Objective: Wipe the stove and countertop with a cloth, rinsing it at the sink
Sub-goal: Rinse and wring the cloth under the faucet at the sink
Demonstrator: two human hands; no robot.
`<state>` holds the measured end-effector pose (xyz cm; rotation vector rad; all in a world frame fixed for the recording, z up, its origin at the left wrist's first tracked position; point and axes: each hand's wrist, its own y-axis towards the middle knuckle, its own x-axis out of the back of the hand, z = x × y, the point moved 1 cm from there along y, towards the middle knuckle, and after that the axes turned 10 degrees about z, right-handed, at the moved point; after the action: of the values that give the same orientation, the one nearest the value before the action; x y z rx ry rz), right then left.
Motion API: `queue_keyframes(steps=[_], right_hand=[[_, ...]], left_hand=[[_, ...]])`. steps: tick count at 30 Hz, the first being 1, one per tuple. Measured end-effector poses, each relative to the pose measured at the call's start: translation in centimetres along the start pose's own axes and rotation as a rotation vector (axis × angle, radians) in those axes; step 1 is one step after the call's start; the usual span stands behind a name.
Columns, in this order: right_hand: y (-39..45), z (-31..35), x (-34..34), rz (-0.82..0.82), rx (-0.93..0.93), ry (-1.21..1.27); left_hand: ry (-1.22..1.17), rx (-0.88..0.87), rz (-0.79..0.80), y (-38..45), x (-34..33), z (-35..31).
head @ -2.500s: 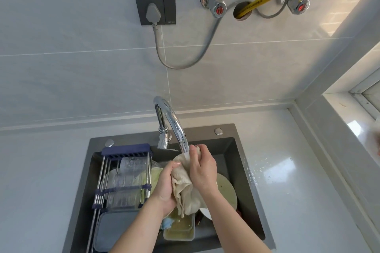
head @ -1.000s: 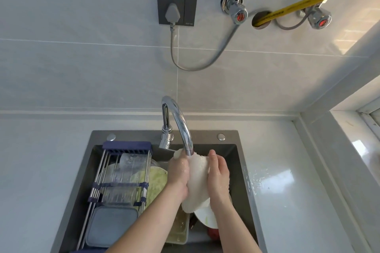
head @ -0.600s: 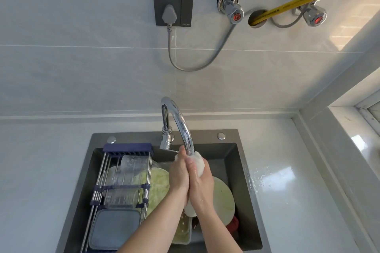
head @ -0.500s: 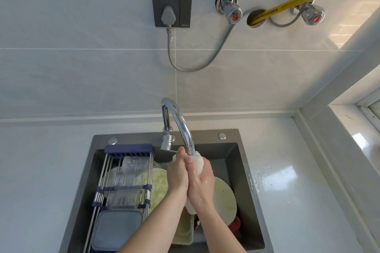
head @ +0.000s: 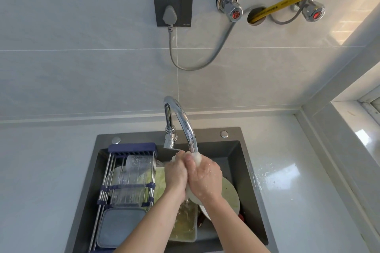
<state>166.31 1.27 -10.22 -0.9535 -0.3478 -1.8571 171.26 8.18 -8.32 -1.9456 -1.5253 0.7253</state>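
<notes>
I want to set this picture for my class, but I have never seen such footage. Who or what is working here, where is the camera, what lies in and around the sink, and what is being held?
There is no machine: a person works with bare hands. The single camera sits on the person's head, looking forward and down. The left hand and right hand squeeze a pale cloth together under the chrome tap. Below is a dark sink holding a wire rack with clear glasses, a greenish plate and a container of murky water. Water drops lie on the white countertop to the right.
</notes>
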Motion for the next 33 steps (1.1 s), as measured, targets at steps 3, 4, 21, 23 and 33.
queue_keyframes(steps=[3, 4, 21, 23, 33], right_hand=[[0.5, -0.4, 0.1, 0.027, 0.050, -0.097], [0.6, -0.6, 0.0, 0.018, 0.036, -0.070], [1.5, -4.2, 1.9, 0.222, -0.298, 0.428], [1.5, -4.1, 1.6, 0.125, -0.250, 0.329], [-2.6, -0.6, -0.7, -0.048, 0.340, -0.043]], left_hand=[[0.003, -0.001, 0.007, 0.5, 0.1, 0.1], [0.002, -0.001, 0.011, 0.6, 0.2, 0.2], [-0.101, 0.074, 0.016, 0.6, 3.2, 2.7], [0.032, 0.046, 0.071, 1.1, 3.4, 3.3], [-0.155, -0.044, 0.304, 1.6, 1.8, 2.8]])
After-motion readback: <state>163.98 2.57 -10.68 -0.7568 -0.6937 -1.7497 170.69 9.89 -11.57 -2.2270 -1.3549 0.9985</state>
